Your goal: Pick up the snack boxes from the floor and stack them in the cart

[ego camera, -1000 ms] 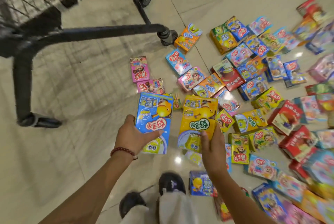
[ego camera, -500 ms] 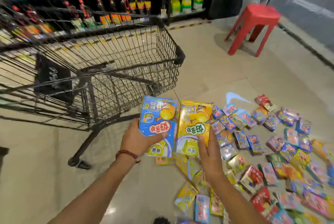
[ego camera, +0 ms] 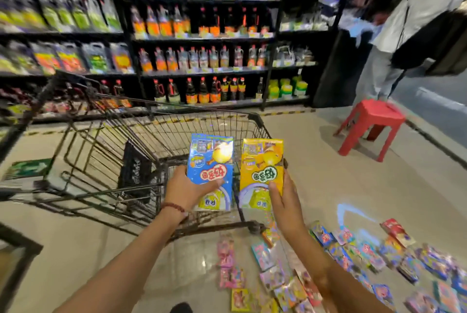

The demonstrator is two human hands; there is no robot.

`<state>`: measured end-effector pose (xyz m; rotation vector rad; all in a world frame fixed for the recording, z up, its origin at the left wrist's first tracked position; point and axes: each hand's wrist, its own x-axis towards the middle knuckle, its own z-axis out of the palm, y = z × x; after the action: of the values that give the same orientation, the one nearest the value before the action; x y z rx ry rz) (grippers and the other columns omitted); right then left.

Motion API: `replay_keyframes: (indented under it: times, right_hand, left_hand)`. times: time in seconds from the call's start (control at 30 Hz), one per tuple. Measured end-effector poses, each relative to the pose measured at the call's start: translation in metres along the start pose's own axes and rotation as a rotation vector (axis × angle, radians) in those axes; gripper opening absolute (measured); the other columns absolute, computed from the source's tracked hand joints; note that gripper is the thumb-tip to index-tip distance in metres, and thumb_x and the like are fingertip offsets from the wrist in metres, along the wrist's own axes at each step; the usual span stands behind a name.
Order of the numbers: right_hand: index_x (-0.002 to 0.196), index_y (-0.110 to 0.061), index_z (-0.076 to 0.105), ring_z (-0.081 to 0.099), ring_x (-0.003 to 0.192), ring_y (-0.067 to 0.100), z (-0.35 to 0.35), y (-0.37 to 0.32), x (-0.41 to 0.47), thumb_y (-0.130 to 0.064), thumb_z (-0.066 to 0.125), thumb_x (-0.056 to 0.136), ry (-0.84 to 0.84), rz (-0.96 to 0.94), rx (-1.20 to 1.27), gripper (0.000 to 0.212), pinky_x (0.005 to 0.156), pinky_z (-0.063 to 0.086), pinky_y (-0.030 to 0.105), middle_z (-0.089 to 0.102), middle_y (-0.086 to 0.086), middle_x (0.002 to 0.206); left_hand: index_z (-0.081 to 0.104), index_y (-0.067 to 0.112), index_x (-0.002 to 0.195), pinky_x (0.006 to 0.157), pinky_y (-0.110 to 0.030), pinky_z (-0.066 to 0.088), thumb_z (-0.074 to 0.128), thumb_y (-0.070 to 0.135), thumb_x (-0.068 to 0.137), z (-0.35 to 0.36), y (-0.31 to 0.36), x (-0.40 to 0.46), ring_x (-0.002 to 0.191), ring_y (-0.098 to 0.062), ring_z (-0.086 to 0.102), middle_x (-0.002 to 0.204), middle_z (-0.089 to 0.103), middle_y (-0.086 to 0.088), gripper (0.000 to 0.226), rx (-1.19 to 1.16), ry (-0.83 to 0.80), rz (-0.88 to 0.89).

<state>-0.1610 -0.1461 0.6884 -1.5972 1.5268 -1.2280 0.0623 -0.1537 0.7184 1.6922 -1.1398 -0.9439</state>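
flat glossy card snack boxes, blue box (ego camera: 211,171) and yellow box (ego camera: 261,173), gripped above wire cart (ego camera: 141,135)

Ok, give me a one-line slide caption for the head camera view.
Left hand holds a blue snack box, right hand a yellow snack box, above the wire cart.

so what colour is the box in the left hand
Blue box, gripped by the left hand; head view.

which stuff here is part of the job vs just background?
Job: blue box in left hand; yellow box in right hand; cart; boxes on the floor.

Background: red stool; bottle shelves; bystander.
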Motion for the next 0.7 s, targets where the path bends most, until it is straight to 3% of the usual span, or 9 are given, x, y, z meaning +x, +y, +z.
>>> replay_keyframes:
  times: [0.07,0.17,0.2,0.3,0.4,0.5,0.6,0.7]
  right_hand:
    - [0.143,-0.011,0.036,0.043,0.125,0.012,0.023,-0.002,0.027,-0.050,0.037,0.089,-0.006,-0.007,-0.036,0.067,0.107,0.032,0.025,0.047,0.003,0.136]
    - [0.146,-0.017,0.029,0.041,0.131,0.021,0.061,-0.001,0.074,-0.062,0.034,0.088,-0.021,0.006,-0.068,0.074,0.106,0.038,0.046,0.043,0.006,0.143]
    - [0.146,-0.021,0.028,0.042,0.130,0.019,0.075,-0.006,0.088,-0.063,0.034,0.089,-0.025,0.018,-0.071,0.072,0.105,0.040,0.045,0.043,0.005,0.143]
    - [0.143,-0.022,0.034,0.050,0.113,0.005,0.113,-0.017,0.126,-0.047,0.041,0.096,-0.071,0.029,-0.083,0.053,0.099,0.045,0.027,0.049,0.003,0.131]
    - [0.138,-0.032,0.035,0.055,0.113,0.014,0.150,-0.021,0.155,-0.064,0.036,0.090,-0.089,0.057,-0.078,0.058,0.094,0.049,0.044,0.051,0.001,0.127]
    - [0.134,-0.032,0.039,0.053,0.115,0.019,0.177,-0.007,0.180,-0.069,0.029,0.086,-0.106,0.059,-0.132,0.062,0.095,0.048,0.047,0.052,-0.002,0.123]
    - [0.134,-0.031,0.039,0.054,0.114,0.020,0.194,0.006,0.197,-0.071,0.030,0.086,-0.149,0.115,-0.177,0.063,0.092,0.049,0.049,0.054,0.000,0.122]
    - [0.133,-0.031,0.038,0.053,0.115,0.023,0.213,0.023,0.218,-0.068,0.032,0.087,-0.174,0.137,-0.173,0.059,0.093,0.048,0.051,0.052,0.001,0.124]
  left_hand:
    - [0.059,0.016,0.086,0.047,-0.007,0.043,0.092,0.024,0.056,-0.017,0.000,0.027,0.064,0.006,0.058,0.077,0.064,0.012,0.045,-0.045,0.009,-0.009]
    - [0.065,0.014,0.090,0.048,-0.008,0.045,0.093,0.030,0.051,-0.044,-0.011,0.080,0.065,0.007,0.061,0.083,0.071,0.004,0.050,-0.044,-0.002,0.004]
    - [0.067,0.011,0.095,0.050,-0.009,0.046,0.093,0.030,0.051,-0.054,-0.016,0.100,0.069,0.002,0.064,0.088,0.073,-0.001,0.054,-0.042,0.003,-0.006]
    - [0.069,0.009,0.097,0.053,-0.013,0.049,0.093,0.031,0.051,-0.081,-0.030,0.153,0.070,-0.002,0.066,0.090,0.073,-0.003,0.056,-0.021,0.009,-0.056]
    - [0.070,0.013,0.091,0.054,-0.013,0.050,0.092,0.033,0.052,-0.101,-0.043,0.200,0.063,0.005,0.065,0.086,0.072,-0.001,0.049,-0.023,-0.006,-0.099]
    - [0.070,0.014,0.094,0.063,-0.022,0.054,0.090,0.043,0.046,-0.109,-0.063,0.237,0.074,-0.009,0.069,0.086,0.073,0.002,0.059,-0.011,-0.012,-0.146]
    - [0.069,0.018,0.084,0.047,-0.004,0.042,0.087,0.021,0.065,-0.109,-0.080,0.260,0.058,0.007,0.060,0.070,0.067,0.010,0.026,-0.006,-0.009,-0.177]
    - [0.066,0.022,0.075,0.045,-0.005,0.041,0.084,0.012,0.069,-0.108,-0.102,0.284,0.048,0.013,0.056,0.060,0.063,0.020,0.021,-0.013,-0.019,-0.231]
